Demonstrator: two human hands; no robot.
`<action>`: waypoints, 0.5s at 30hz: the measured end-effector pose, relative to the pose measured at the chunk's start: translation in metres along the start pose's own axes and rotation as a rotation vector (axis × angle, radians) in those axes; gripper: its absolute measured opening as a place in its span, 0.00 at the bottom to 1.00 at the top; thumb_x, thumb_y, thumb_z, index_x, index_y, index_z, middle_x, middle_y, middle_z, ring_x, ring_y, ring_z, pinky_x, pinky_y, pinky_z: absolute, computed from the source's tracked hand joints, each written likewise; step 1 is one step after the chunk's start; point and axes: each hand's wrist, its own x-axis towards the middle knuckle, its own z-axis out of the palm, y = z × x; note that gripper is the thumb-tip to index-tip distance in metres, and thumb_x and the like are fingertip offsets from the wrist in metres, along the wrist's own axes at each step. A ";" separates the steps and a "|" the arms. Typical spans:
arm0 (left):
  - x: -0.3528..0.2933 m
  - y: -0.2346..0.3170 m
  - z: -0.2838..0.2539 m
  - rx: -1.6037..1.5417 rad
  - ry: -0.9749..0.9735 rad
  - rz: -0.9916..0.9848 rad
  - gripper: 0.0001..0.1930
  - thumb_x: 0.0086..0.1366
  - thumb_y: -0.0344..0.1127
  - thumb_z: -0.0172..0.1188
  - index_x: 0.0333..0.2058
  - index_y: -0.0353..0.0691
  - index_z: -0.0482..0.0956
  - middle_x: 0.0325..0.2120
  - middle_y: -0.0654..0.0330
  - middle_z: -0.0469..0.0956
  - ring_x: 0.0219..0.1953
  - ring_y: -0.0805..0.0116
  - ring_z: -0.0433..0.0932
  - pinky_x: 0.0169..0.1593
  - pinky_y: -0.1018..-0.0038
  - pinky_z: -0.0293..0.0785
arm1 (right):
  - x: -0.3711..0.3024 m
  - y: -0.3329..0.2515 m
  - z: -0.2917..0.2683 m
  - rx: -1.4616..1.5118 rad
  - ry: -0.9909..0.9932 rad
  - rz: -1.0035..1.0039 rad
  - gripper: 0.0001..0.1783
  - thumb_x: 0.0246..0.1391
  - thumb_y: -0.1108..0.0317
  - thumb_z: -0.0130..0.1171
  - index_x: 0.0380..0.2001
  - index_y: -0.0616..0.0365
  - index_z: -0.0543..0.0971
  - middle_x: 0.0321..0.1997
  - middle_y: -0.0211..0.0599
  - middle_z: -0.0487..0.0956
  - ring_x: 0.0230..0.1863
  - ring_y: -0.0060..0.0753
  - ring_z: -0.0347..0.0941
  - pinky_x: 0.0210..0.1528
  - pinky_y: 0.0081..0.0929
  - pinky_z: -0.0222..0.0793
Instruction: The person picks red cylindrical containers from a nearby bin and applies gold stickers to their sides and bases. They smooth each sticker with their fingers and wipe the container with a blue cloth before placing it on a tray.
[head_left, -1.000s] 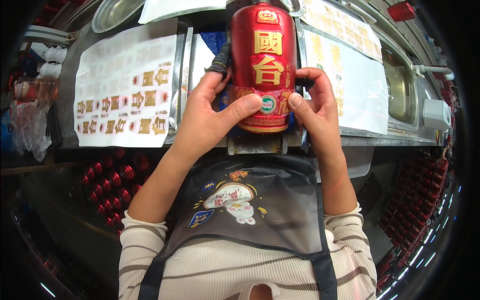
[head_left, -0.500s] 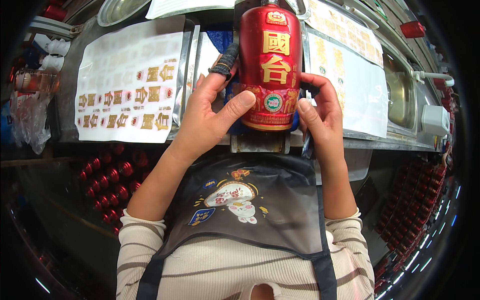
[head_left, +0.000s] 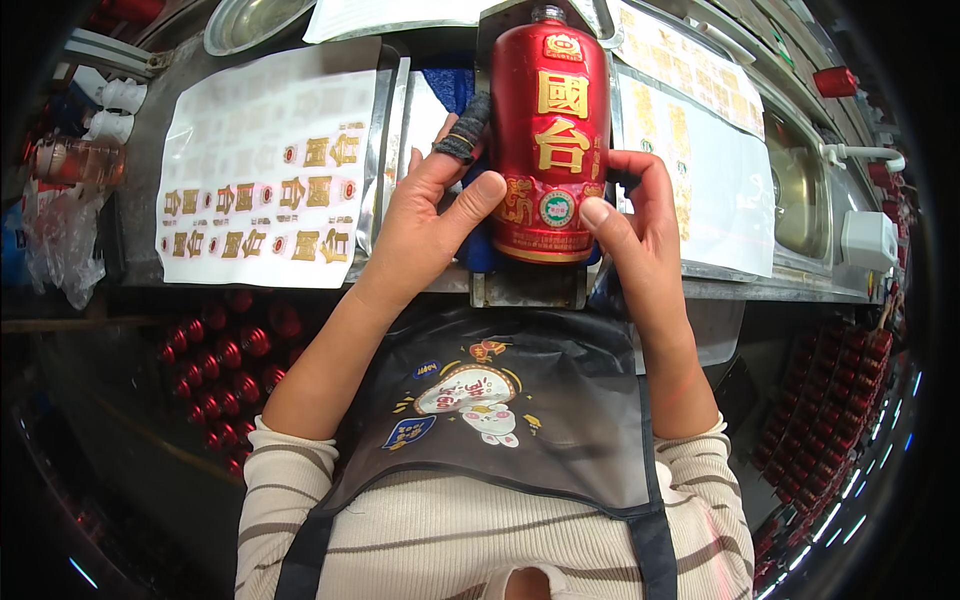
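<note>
A glossy red bottle (head_left: 550, 110) with raised gold characters and a round green-and-white emblem lies face up on a metal stand (head_left: 528, 290) with blue cloth about it. My left hand (head_left: 425, 225) grips the bottle's left side, thumb beside its lower gold band. A dark knitted finger cover (head_left: 465, 132) sits on that hand's index finger. From the right, my right hand (head_left: 640, 225) clasps the bottle, its thumb pressed near the emblem and its fingers curled behind the side. Something dark below the right palm is too hidden to make out.
On the left lies a white sheet (head_left: 260, 110) of gold character stickers; more gold sticker sheets (head_left: 690, 70) lie on the right. A metal basin (head_left: 800, 190) with a white tap is at far right. Many red bottles (head_left: 230, 350) stand below the bench on both sides.
The bottle, stand and sheets appear slightly further right and lower in the picture, and the bottle's neck shows more. My right thumb has moved onto the bottle, beside the emblem.
</note>
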 end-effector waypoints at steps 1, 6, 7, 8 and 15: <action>0.000 0.003 0.001 -0.018 0.004 0.001 0.28 0.66 0.51 0.63 0.58 0.41 0.75 0.58 0.56 0.75 0.65 0.64 0.67 0.73 0.54 0.24 | 0.001 -0.002 0.002 -0.017 0.007 0.015 0.30 0.54 0.66 0.69 0.53 0.63 0.65 0.53 0.45 0.73 0.33 0.18 0.78 0.32 0.14 0.73; 0.000 0.008 0.009 -0.082 0.062 -0.004 0.26 0.67 0.49 0.64 0.56 0.37 0.75 0.50 0.59 0.80 0.53 0.71 0.76 0.72 0.61 0.39 | -0.001 -0.009 0.011 -0.053 0.010 0.016 0.27 0.55 0.67 0.67 0.51 0.62 0.63 0.50 0.45 0.74 0.36 0.21 0.79 0.34 0.17 0.75; 0.000 0.009 0.011 -0.130 0.068 -0.010 0.26 0.67 0.48 0.64 0.55 0.37 0.75 0.49 0.59 0.80 0.52 0.72 0.76 0.71 0.63 0.45 | -0.001 -0.008 0.010 -0.051 0.010 0.009 0.28 0.55 0.67 0.67 0.51 0.62 0.63 0.50 0.45 0.74 0.36 0.22 0.79 0.34 0.17 0.75; 0.000 0.010 0.013 -0.177 0.075 -0.015 0.26 0.67 0.48 0.65 0.55 0.36 0.75 0.49 0.58 0.80 0.52 0.72 0.76 0.70 0.65 0.51 | -0.001 -0.008 0.010 -0.048 0.010 0.002 0.28 0.55 0.67 0.67 0.51 0.62 0.63 0.50 0.45 0.74 0.36 0.22 0.79 0.34 0.18 0.75; 0.001 0.009 0.010 -0.137 0.067 0.006 0.27 0.66 0.45 0.66 0.56 0.32 0.74 0.52 0.56 0.77 0.53 0.72 0.74 0.58 0.72 0.68 | 0.001 -0.004 0.006 -0.057 0.005 0.010 0.27 0.56 0.66 0.67 0.52 0.63 0.64 0.49 0.44 0.74 0.33 0.18 0.76 0.33 0.15 0.73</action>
